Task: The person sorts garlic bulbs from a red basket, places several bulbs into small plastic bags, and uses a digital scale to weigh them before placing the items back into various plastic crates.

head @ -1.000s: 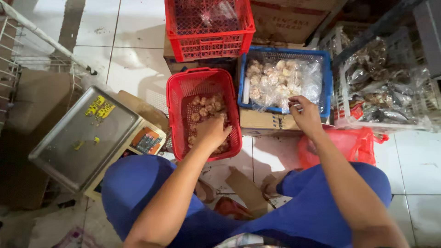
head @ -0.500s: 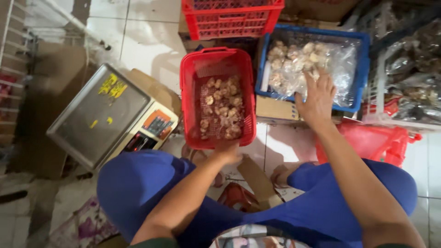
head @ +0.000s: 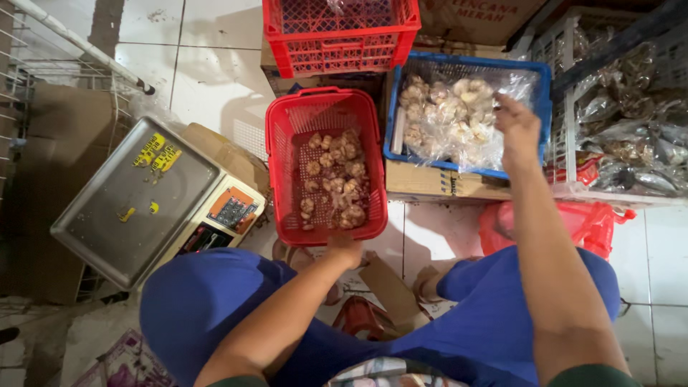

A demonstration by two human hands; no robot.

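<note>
A red plastic basket (head: 283, 154) stands on the floor in front of my knees, holding several brownish knobbly root pieces (head: 337, 179). My left hand (head: 345, 250) is closed on its near rim. To the right, a blue crate (head: 393, 107) rests on cardboard boxes. It holds a clear plastic bag (head: 448, 118) full of pale lumps. My right hand (head: 517, 127) reaches into that crate, back upward. Its fingers curl down and pinch the bag's plastic at the right side.
A metal-topped weighing scale (head: 136, 201) sits at my left. A second red crate (head: 340, 32) stands behind the basket. Wire racks with bagged dried goods (head: 631, 122) are at the right, and a red plastic bag (head: 595, 222) lies by my right knee. The floor is white tile.
My left hand has come out of the root pieces in the red basket and back to its near rim. My right hand has moved from the blue crate's near edge further onto the bag.
</note>
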